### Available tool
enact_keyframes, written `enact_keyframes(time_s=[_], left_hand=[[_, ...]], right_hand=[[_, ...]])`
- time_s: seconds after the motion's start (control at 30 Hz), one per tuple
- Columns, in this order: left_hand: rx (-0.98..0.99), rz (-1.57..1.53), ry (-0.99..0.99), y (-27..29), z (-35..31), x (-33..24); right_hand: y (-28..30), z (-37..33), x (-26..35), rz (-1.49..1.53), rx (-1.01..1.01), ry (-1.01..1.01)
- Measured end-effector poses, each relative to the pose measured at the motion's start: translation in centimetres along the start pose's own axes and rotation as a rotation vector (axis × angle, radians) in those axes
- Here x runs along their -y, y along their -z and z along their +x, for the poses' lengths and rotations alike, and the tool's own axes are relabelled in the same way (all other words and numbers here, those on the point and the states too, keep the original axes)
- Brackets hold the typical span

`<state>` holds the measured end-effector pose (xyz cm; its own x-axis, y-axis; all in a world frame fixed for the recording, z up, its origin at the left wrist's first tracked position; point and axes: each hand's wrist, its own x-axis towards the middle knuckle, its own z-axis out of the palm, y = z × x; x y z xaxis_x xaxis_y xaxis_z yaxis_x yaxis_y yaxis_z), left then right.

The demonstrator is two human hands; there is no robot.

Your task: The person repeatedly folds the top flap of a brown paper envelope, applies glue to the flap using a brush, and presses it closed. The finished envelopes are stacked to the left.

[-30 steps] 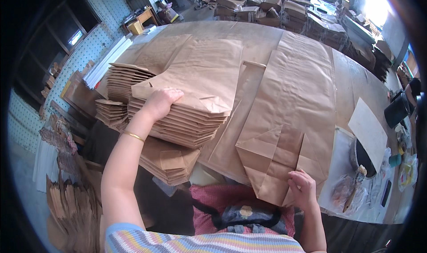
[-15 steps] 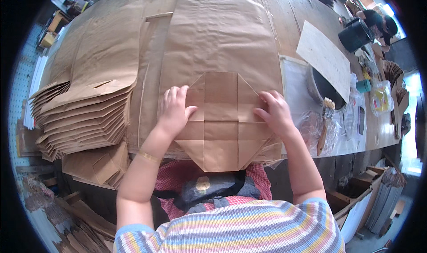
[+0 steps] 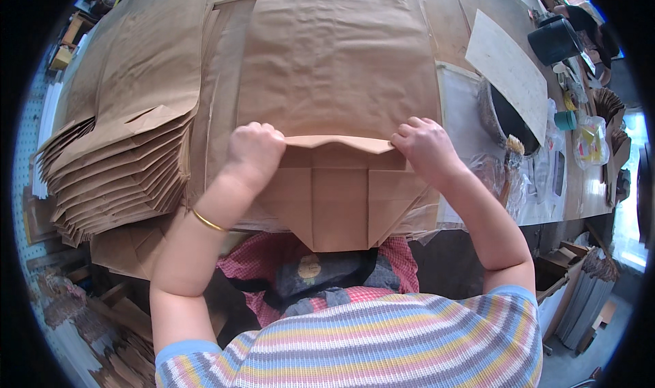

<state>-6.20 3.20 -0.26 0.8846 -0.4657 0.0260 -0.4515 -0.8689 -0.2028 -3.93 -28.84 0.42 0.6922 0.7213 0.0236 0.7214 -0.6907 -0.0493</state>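
Note:
The folded end of a brown kraft paper bag [image 3: 340, 210] lies at the table's near edge in front of me, its near corners slanted. The bag's far flap [image 3: 334, 142] is lifted and bent, standing as a raised ridge. My left hand [image 3: 254, 152] grips the left end of that flap with curled fingers, slightly smeared by motion. On the right end, my right hand [image 3: 428, 149] pinches the same flap between thumb and fingers. Beyond the ridge, wide brown paper [image 3: 341, 60] stretches away over the table.
Fanned paper bags [image 3: 123, 173] are piled at the left. To the right, a pale board [image 3: 505, 74] leans over a dark basin [image 3: 501, 118]; a brush [image 3: 512, 156] rests beside it. Farther right are a dark bucket [image 3: 554, 41], a teal cup [image 3: 565, 120] and another person [image 3: 593, 30].
The bag's far flap, flat before, is now raised and pulled toward me. Both hands have closed on its two ends, where their fingers had rested spread along the sides.

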Motion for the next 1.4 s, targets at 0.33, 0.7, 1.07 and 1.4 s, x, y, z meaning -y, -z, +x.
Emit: enact_keyframes(time_s=[0.33,0.7,1.07,1.4], left_hand=[[0.091,-0.465,-0.086,-0.5,-2.2,-6.6],[-0.043,-0.644,0.088,-1.5,-4.6,-0.3],[-0.419,-0.984,0.327,-1.3,1.6,-3.6],[-0.043,-1.362,0.160,-0.1,2.3,-0.4]], right_hand=[[-3.5,1.3,9.8,0.295,-0.095,-0.047],[-1.7,-3.3,3.3,1.103,-0.245,-0.376],[-1.6,-1.9,3.5,0.892,-0.710,-0.541],[-1.3,6.7,10.9,0.818,-0.529,-0.315]])
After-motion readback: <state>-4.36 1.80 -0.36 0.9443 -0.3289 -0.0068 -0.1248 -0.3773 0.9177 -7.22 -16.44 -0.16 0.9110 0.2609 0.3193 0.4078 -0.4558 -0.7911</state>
